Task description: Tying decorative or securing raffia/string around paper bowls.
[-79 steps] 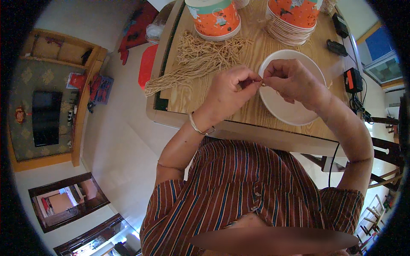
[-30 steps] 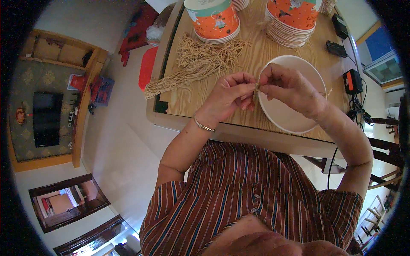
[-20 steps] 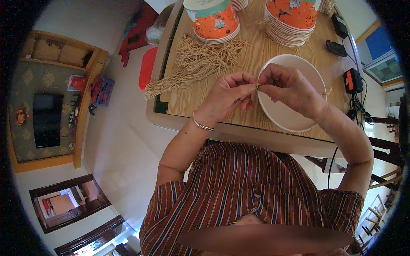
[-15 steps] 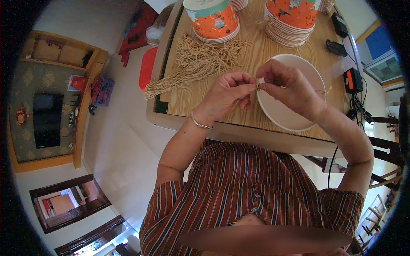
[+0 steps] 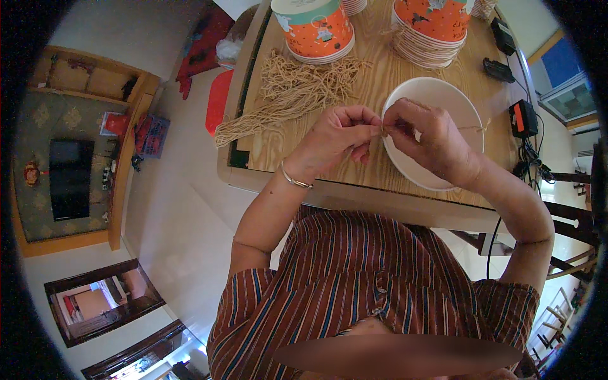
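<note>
My left hand and my right hand meet at the left rim of a white paper bucket. Thumb and fingers of both are pinched together on a small bit of tan twine, mostly hidden by the fingertips. On the bucket's right side another piece of twine crosses the rim. A loose bundle of tan twine lies left of the bucket, its straight strands trailing to the table's left edge.
Stacked orange paper buckets stand at the back, beside a second stack with twine around it. Black adapters and an orange-faced black box with cables line the right edge of the wooden table. A red stool stands at left.
My right hand's fingers have curled and shifted, covering the pale bit that showed between the fingertips. The bucket has moved slightly away from me. My left hand stays nearly in place.
</note>
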Action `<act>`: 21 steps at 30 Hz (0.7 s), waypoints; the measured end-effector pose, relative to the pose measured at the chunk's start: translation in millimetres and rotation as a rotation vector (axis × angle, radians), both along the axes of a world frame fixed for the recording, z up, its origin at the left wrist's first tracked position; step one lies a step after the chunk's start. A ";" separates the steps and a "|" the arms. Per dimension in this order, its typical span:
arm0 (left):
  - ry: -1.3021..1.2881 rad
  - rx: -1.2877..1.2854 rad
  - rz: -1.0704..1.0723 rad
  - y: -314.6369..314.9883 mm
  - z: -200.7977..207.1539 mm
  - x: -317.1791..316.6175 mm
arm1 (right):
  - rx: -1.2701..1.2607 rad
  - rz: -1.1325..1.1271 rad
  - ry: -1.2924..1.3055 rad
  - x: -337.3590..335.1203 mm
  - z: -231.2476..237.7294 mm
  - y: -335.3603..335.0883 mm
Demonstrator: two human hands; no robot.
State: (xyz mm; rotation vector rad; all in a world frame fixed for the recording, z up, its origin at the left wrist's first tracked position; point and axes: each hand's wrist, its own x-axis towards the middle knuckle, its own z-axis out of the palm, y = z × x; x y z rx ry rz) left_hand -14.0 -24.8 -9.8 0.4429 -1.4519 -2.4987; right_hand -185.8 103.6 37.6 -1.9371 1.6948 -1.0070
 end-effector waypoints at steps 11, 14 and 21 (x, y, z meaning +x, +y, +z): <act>-0.096 -0.342 0.023 7.7 15.6 1.0 | 0.475 -0.055 -0.500 -6.2 4.4 -7.2; -0.170 -0.441 0.038 10.8 22.8 -1.2 | 0.434 -0.066 -0.521 -7.9 -1.2 -7.9; -0.151 -0.395 0.024 8.5 18.0 -1.6 | 0.518 -0.015 -0.589 -10.6 9.6 -8.0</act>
